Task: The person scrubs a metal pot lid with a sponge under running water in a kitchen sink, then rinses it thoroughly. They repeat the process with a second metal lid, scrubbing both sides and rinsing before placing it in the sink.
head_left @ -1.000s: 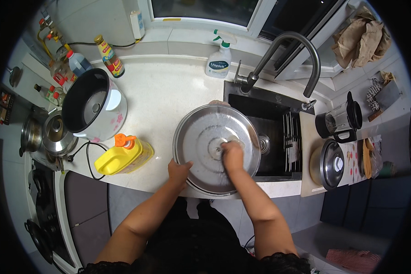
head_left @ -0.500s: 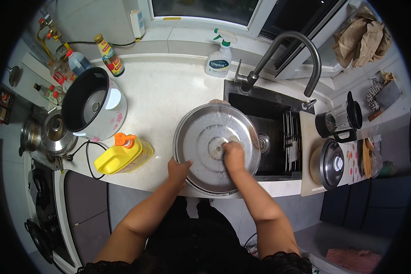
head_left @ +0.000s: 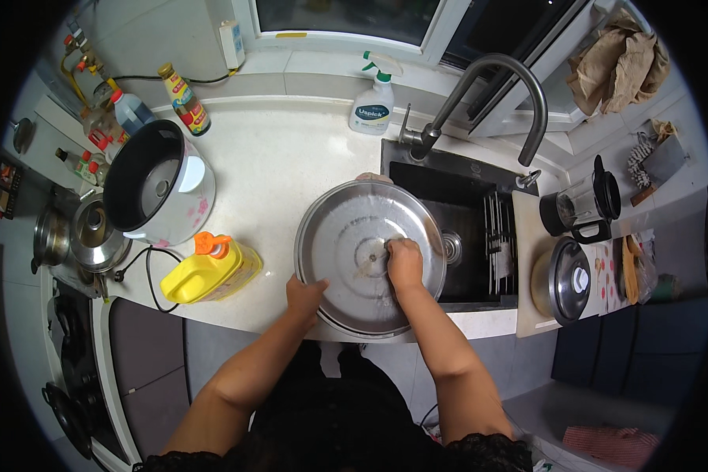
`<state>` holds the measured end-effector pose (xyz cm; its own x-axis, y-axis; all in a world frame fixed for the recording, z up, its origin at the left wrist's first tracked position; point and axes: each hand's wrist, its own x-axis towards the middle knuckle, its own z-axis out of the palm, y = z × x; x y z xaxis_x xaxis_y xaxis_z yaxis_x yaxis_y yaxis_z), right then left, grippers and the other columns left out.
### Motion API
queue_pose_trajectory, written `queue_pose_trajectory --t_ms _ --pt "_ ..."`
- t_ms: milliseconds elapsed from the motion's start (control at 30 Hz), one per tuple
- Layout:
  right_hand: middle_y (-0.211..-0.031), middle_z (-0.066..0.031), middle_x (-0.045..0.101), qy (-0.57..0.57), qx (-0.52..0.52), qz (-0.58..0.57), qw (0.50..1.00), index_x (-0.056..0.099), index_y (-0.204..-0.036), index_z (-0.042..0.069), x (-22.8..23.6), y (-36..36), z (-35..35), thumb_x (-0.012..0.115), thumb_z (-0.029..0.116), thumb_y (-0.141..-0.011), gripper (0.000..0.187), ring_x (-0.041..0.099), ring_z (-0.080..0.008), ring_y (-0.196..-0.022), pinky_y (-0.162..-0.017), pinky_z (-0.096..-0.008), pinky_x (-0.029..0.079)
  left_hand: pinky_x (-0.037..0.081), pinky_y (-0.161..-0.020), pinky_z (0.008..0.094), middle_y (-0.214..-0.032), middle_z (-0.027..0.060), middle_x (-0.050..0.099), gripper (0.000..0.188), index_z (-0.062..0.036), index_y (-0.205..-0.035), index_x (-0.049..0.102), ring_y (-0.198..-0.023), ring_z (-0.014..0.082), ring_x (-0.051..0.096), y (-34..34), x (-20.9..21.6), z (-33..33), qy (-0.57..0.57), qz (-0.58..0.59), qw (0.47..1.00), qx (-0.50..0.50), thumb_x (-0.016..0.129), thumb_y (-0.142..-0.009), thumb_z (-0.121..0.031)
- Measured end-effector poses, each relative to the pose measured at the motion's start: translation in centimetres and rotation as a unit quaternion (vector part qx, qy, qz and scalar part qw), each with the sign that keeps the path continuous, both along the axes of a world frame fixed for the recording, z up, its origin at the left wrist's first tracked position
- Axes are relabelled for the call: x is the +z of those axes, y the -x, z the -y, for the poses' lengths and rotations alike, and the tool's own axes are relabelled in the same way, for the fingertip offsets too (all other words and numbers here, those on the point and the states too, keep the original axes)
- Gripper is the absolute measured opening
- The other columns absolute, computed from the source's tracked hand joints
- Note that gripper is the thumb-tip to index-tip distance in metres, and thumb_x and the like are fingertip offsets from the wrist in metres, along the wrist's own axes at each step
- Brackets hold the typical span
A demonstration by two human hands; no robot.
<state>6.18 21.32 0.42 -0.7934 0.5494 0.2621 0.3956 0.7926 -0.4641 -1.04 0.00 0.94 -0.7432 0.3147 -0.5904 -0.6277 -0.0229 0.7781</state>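
A large round steel pot lid [head_left: 354, 236] is held over the counter's front edge, partly above the black sink [head_left: 464, 212]. My left hand [head_left: 305, 297] grips its lower left rim. My right hand [head_left: 405, 263] presses on the lid's surface just right of its centre, fingers curled over something I cannot make out; wet streaks show on the metal around it.
A yellow bottle with an orange cap [head_left: 208, 271] lies on the white counter [head_left: 283, 157] at my left. Behind it stands an open rice cooker [head_left: 157, 182]. A spray bottle [head_left: 374, 102] and curved tap [head_left: 495, 86] are by the sink; a blender jug [head_left: 586, 204] and lidded pot [head_left: 566, 279] sit right.
My right hand has shifted slightly on the lid's surface near its centre. The lid and my left hand stay where they were.
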Motion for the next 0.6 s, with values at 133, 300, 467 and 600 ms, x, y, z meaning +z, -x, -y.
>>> queue_pose_trajectory --t_ms 133,300,467,600 --pt "-0.075 -0.0175 0.06 0.035 0.101 -0.079 0.991 0.067 -0.078 0.002 -0.9 -0.5 3.0 0.057 -0.002 -0.071 0.014 0.059 -0.0363 -0.079 -0.073 -0.042 0.048 0.052 -0.079 0.0373 -0.103 0.0171 0.063 0.038 0.0055 -0.114 0.053 -0.091 0.0271 0.063 0.1 0.2 -0.2 0.038 -0.015 0.999 -0.005 0.062 -0.076 0.007" --pt "-0.085 -0.0188 0.063 0.012 -0.054 -0.048 0.997 0.067 -0.082 0.0 -2.3 -2.1 -3.3 0.053 -0.002 -0.074 0.016 0.059 -0.0344 -0.085 -0.078 -0.0411 0.048 0.052 -0.08 0.0372 -0.104 0.0171 0.063 0.036 0.0053 -0.113 0.054 -0.091 0.0262 0.063 0.0 2.0 -0.2 0.025 0.006 1.0 -0.006 0.061 -0.078 0.006" --pt "-0.083 -0.0173 0.063 0.028 0.078 -0.032 0.996 0.067 -0.082 0.003 -0.9 -2.7 1.6 0.054 -0.002 -0.073 0.017 0.059 -0.0337 -0.086 -0.081 -0.0406 0.048 0.052 -0.079 0.0364 -0.103 0.0163 0.063 0.036 0.0054 -0.113 0.054 -0.09 0.0256 0.063 0.5 0.3 0.1 0.011 -0.006 1.0 -0.014 0.061 -0.078 0.006" --pt "-0.083 -0.0184 0.062 -0.017 -0.026 -0.035 0.999 0.067 -0.082 0.002 -2.0 -1.6 -2.8 0.055 0.0 -0.073 0.015 0.059 -0.0351 -0.086 -0.077 -0.0414 0.048 0.052 -0.078 0.0353 -0.102 0.0157 0.064 0.035 0.0055 -0.112 0.055 -0.09 0.025 0.063 0.4 1.0 0.1 0.01 -0.02 1.0 -0.014 0.063 -0.077 0.005"
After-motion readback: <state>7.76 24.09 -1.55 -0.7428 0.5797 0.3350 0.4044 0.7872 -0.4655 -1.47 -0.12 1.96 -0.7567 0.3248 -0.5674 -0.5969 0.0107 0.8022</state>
